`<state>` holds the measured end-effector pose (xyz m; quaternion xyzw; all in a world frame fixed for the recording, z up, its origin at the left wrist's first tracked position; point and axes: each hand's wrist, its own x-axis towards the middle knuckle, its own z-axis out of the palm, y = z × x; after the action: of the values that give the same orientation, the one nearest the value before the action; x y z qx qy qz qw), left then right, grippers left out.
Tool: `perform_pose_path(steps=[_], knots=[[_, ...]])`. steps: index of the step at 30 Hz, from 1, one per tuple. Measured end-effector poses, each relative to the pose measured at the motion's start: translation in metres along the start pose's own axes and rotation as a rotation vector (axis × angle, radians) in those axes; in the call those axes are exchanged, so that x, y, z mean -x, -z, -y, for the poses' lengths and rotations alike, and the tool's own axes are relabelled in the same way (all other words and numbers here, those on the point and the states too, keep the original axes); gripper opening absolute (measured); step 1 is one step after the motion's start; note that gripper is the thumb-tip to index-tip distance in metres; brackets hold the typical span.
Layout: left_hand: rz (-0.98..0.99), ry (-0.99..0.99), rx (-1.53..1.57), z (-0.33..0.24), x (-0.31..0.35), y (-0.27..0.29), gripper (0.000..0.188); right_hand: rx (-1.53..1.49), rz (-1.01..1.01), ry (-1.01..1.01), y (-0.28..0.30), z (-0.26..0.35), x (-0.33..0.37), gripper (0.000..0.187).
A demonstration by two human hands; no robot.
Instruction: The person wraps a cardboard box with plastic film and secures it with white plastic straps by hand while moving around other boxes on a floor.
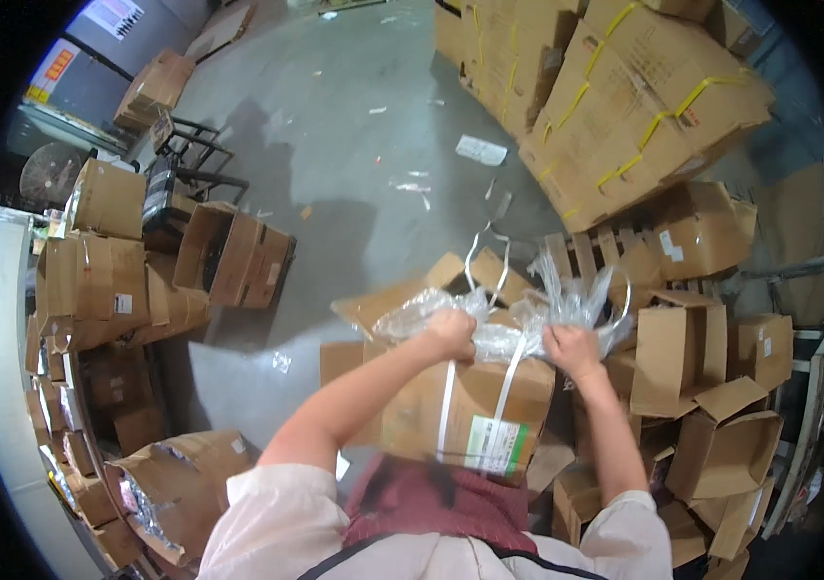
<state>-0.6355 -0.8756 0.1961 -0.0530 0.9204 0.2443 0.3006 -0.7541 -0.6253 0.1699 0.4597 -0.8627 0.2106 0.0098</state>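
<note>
A brown cardboard box (414, 416) stands right in front of me, with a white and green label (497, 445) low on its near side. White packing straps (448, 411) run down that side, and their loose ends loop up above the top. Clear plastic film (567, 304) bunches out of the box's top between raised flaps. My left hand (451, 334) is closed on the film at the near top edge, close to one strap. Farther right, my right hand (574, 349) grips the film too. What lies under the film is hidden.
Flattened cartons bound with yellow straps (644, 106) lean at the far right. Open cardboard boxes (680, 353) crowd the right side. More boxes (107, 290) are stacked at left near a fan (49, 174). Paper scraps (481, 150) litter the grey floor (335, 126).
</note>
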Motion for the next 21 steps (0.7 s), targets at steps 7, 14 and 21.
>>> perform_pose_path(steps=[7, 14, 21], knots=[[-0.120, 0.013, 0.103, 0.014, -0.009, -0.023, 0.024, 0.087, -0.065, 0.119, 0.014, 0.053, -0.070, 0.029], [-0.273, 0.075, 0.218, 0.034, -0.017, -0.039, 0.018, -0.440, 1.141, -0.465, -0.055, 0.087, -0.092, 0.064], [-0.187, 0.229, 0.273, 0.020, -0.010, -0.011, 0.027, -0.337, 0.786, -0.423, -0.079, 0.075, -0.090, 0.060]])
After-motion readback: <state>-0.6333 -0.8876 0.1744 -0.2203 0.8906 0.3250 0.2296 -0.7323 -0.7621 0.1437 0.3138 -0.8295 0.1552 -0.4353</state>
